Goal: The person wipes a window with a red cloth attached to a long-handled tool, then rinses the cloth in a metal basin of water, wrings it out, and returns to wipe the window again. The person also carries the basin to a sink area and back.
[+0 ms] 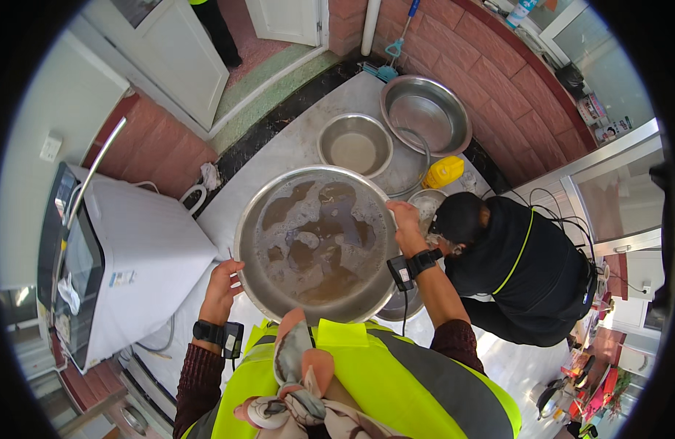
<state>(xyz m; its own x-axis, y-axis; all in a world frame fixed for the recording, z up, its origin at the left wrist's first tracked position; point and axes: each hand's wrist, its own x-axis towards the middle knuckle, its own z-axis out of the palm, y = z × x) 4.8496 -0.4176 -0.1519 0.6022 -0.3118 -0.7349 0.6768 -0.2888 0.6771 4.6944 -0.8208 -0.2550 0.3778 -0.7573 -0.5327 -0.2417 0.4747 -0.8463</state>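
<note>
A large stainless steel basin spans the middle of the view, right in front of my vest. Murky brown water with patches of grey foam fills much of it. My left hand grips the rim on the left side. On the opposite side, my right hand has its fingers over the rim. Both wrists carry black strapped devices. Part of another metal basin shows below the large one at the right; the rest of it is hidden.
Beyond stand a smaller metal basin and a wide one, with a grey hose and a yellow jug. A person in black crouches close on my right, by a small basin. A white washing machine stands left.
</note>
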